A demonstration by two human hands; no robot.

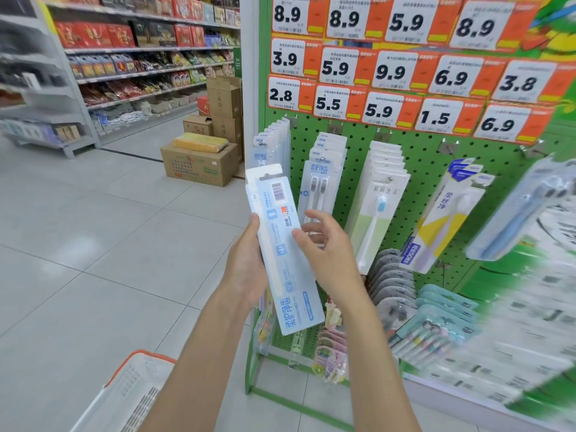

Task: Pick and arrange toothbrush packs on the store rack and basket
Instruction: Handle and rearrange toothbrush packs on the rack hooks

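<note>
Tilting slightly to the left, a toothbrush pack point(283, 254) is held up in front of the green pegboard rack point(417, 157), its printed back and barcode turned toward the camera. It is gripped along its left edge by the left hand point(246, 266), the thumb laid against the front and the fingers hidden behind. The edge of a second pack point(250, 191) is seen just behind the first, in the same grip. The right hand point(330, 257) is kept loose, fingers spread and relaxed, with only the thumb tip set against the pack's right edge; whether anything is pinched there cannot be told. On the rack, rows of hanging packs point(321, 182) are carried on hooks, and further packs, blurred, are hung lower and to the right. Orange and white price tags point(389, 70) are fixed across the top of the rack. A white basket with an orange rim point(149, 355) is seen low at the left, below the left forearm. Cardboard boxes point(199, 165) are stacked on the tiled floor beside the rack.
</note>
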